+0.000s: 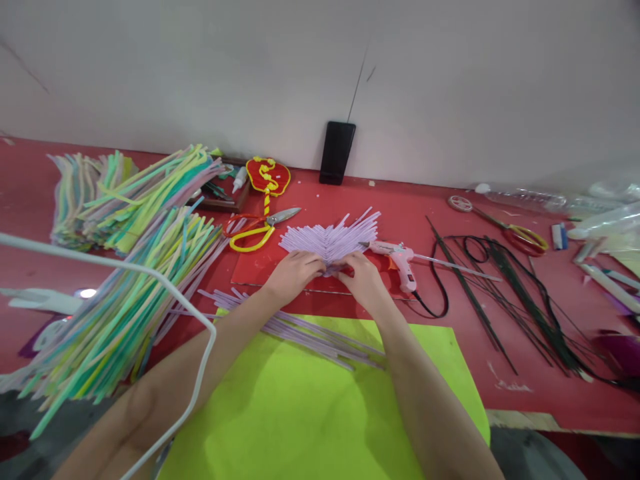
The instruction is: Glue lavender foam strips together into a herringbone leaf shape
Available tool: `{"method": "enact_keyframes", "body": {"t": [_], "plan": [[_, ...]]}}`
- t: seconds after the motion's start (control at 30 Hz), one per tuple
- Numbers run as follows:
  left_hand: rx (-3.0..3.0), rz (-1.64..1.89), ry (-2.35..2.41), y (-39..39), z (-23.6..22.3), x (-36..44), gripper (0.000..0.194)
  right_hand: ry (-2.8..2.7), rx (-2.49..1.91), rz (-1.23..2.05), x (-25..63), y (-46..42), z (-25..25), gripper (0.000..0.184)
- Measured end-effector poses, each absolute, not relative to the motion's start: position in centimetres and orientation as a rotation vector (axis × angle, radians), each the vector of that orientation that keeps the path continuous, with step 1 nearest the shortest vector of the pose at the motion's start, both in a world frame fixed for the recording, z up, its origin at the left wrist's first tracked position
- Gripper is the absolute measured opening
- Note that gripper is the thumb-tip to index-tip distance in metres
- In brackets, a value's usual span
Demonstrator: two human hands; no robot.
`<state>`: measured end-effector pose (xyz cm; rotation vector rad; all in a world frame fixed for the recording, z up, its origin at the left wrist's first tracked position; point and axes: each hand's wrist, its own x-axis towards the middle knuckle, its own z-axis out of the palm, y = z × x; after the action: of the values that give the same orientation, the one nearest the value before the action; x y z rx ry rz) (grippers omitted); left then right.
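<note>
A leaf-shaped fan of lavender pipe cleaners (333, 239) lies on a red board (255, 263), its stems slanting out from a middle seam. At its near end, my left hand (297, 272) pinches the fan from the left. My right hand (361, 272) closes on the same end from the right, fingertips close to the left ones. What exactly sits between the fingertips is hidden. Just right of the fan rests a pink glue gun (403, 265) with a long glue stick in its back. Loose lavender pipe cleaners (310, 340) lie under my left forearm.
Bundles of coloured pipe cleaners (145, 293) fill the left side. Yellow-handled scissors (253, 233) lie behind the board, and a phone (337, 152) leans on the wall. Dark green stems (525, 300) and a black cord lie right. A white cable (200, 373) crosses the left foreground.
</note>
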<state>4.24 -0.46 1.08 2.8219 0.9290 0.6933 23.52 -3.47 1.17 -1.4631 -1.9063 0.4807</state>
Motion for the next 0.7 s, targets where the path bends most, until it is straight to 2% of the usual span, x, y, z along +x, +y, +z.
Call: {"method": "enact_keyframes", "body": {"t": [0.7], "plan": [[2.970,0.628,0.836,-0.12,1.55,4.15,0.016,-1.861,-1.503,0.479,23.05,-3.27,0.91,0.008]]}}
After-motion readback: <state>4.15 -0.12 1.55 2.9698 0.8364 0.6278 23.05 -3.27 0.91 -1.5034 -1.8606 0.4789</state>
